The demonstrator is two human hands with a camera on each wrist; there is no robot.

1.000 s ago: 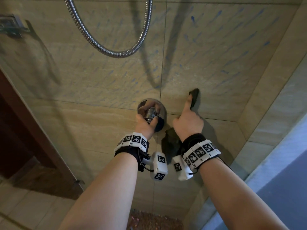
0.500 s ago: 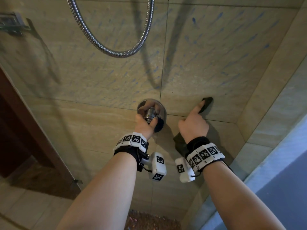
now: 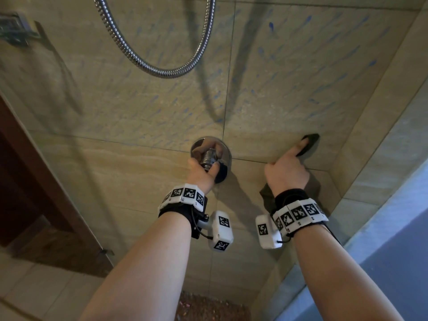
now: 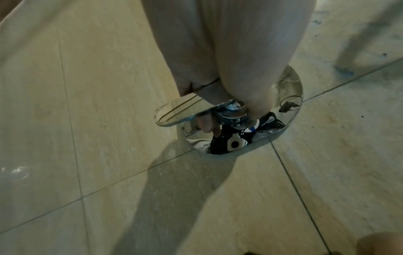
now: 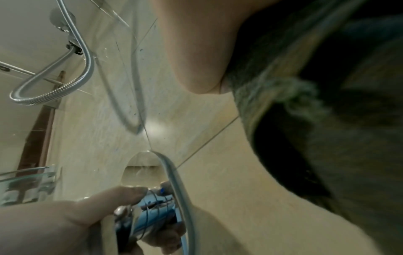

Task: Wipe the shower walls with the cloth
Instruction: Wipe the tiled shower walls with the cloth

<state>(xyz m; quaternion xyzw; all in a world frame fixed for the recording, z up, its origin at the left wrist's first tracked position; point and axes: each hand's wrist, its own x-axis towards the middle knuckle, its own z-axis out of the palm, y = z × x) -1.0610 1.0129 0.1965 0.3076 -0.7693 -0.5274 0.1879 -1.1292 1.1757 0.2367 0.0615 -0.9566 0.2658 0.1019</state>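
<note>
Beige tiled shower wall (image 3: 289, 72): right hand (image 3: 287, 174) presses the dark cloth (image 3: 309, 142) flat; left hand (image 3: 201, 173) clenches the tap (image 3: 209, 156), which could turn accidentally.

Bare wall (image 3: 289, 72) lies open above — hose (image 3: 162, 71) loop and valve (image 3: 209, 150) obstruct the left.

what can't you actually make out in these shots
- Cloth: head view shows only dark tips; the right hand covers the rest. Right wrist view blurs it.
- Left hand fingers: head view hides them round the shower valve; the left wrist view shows mostly the hand's underside.
- Shower hose: both ends cut off by the top edge, head view.
- Wall fixture: cut off at the left edge and blurred.
</note>
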